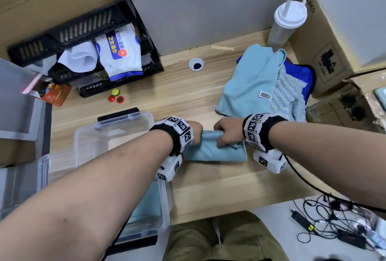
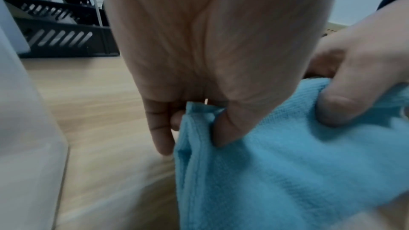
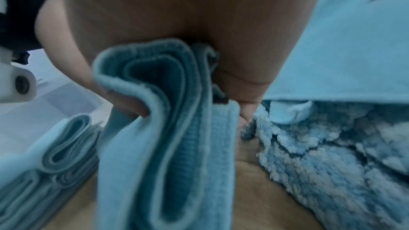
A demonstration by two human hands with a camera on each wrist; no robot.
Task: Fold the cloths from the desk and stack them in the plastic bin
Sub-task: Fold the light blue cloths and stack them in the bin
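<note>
A folded light-blue cloth lies on the wooden desk right of the clear plastic bin. My left hand pinches its left end; the left wrist view shows the thumb and fingers closed on the hem of the cloth. My right hand grips the right end, with the folded layers of the cloth bunched under the palm. Folded blue cloths lie inside the bin, seen too as a stack. More unfolded cloths are piled at the back right.
A black crate with wipes stands at the back left. A lidded cup and cardboard boxes line the right. Small round magnets lie near the crate. Cables lie at the lower right. A fluffy cloth lies beside my right hand.
</note>
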